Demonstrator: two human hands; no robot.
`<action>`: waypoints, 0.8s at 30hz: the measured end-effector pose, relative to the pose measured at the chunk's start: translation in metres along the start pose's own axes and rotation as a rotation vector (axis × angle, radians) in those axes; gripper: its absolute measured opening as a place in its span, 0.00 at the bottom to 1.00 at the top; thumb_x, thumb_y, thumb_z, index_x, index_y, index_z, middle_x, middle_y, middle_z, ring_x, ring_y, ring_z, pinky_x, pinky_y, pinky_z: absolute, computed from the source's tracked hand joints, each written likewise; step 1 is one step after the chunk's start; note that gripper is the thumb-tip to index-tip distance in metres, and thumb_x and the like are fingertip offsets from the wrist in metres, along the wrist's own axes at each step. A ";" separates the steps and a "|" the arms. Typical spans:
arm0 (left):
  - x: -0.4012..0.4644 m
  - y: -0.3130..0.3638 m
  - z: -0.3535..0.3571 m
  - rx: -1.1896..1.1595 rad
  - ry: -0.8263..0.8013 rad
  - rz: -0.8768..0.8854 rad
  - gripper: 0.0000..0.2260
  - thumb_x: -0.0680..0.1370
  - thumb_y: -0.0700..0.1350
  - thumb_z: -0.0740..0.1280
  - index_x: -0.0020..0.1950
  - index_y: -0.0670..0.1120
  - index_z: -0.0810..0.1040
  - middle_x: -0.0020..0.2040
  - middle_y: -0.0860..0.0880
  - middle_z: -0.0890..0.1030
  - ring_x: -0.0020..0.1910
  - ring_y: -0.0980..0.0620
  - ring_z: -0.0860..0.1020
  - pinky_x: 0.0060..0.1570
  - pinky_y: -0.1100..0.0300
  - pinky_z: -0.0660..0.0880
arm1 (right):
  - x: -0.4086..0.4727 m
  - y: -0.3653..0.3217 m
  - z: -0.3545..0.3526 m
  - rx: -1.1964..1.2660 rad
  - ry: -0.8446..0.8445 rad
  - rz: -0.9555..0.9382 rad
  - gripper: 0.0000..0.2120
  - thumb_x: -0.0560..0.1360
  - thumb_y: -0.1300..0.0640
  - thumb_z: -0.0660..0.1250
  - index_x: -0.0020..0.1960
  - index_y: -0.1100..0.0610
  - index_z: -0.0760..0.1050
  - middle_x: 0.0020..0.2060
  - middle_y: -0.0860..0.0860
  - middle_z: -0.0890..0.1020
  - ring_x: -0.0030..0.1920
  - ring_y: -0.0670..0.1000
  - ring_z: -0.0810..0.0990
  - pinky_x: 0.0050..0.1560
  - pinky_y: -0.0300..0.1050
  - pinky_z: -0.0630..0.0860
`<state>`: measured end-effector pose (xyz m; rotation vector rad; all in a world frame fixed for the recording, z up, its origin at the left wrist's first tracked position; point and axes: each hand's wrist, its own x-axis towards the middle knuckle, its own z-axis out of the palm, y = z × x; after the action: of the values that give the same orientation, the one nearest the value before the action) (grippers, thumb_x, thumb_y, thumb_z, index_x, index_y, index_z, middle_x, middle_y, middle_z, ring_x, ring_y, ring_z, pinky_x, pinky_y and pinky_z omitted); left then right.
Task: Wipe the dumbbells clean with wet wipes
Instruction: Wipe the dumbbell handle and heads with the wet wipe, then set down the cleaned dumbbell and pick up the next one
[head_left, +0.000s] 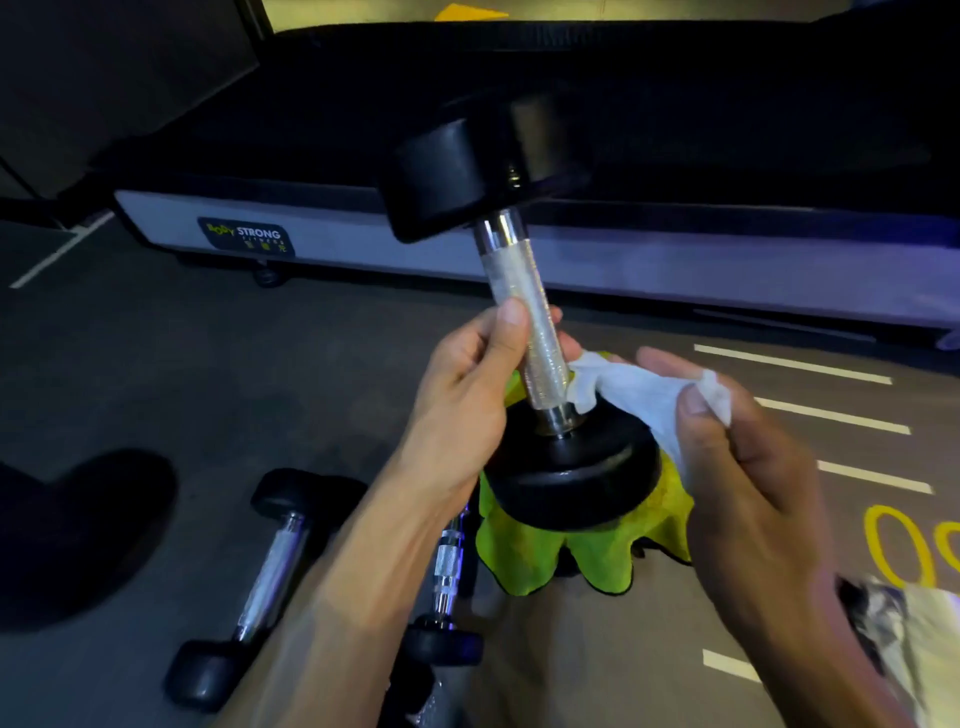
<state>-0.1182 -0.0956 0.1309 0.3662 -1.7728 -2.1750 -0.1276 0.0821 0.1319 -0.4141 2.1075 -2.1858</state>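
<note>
Chrome handle (524, 317) is standing near upright, leaning away; left hand (462, 395) is gripping it, right hand (737, 447) is pinching the wipe (639, 395) just beside its base.

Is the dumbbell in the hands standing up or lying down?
Standing up, a bit tilted. The dumbbell has one black end low on the green cloth and the other high. The left hand holds its handle.
</note>
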 end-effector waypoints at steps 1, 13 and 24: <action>0.000 0.000 -0.007 0.000 -0.003 0.001 0.21 0.78 0.58 0.61 0.56 0.43 0.82 0.45 0.46 0.87 0.47 0.51 0.85 0.54 0.57 0.82 | -0.003 0.001 0.000 0.010 0.025 0.001 0.15 0.86 0.58 0.57 0.61 0.50 0.82 0.50 0.42 0.89 0.50 0.42 0.86 0.49 0.34 0.80; -0.016 -0.033 -0.139 0.651 0.129 -0.221 0.22 0.84 0.60 0.61 0.48 0.42 0.81 0.35 0.54 0.85 0.34 0.59 0.80 0.40 0.65 0.78 | -0.054 0.046 0.011 -0.298 -0.237 0.214 0.23 0.76 0.29 0.53 0.64 0.32 0.78 0.53 0.37 0.87 0.58 0.40 0.82 0.58 0.40 0.77; 0.004 -0.131 -0.181 0.980 0.021 -0.568 0.21 0.86 0.56 0.61 0.43 0.43 0.79 0.31 0.55 0.82 0.28 0.60 0.79 0.34 0.66 0.74 | -0.065 0.069 0.024 -0.364 -0.323 0.298 0.14 0.76 0.32 0.59 0.57 0.27 0.79 0.41 0.34 0.83 0.45 0.35 0.79 0.41 0.28 0.72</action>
<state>-0.0625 -0.2358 -0.0340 1.2112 -2.8707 -1.3490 -0.0685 0.0711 0.0553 -0.4102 2.2074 -1.4695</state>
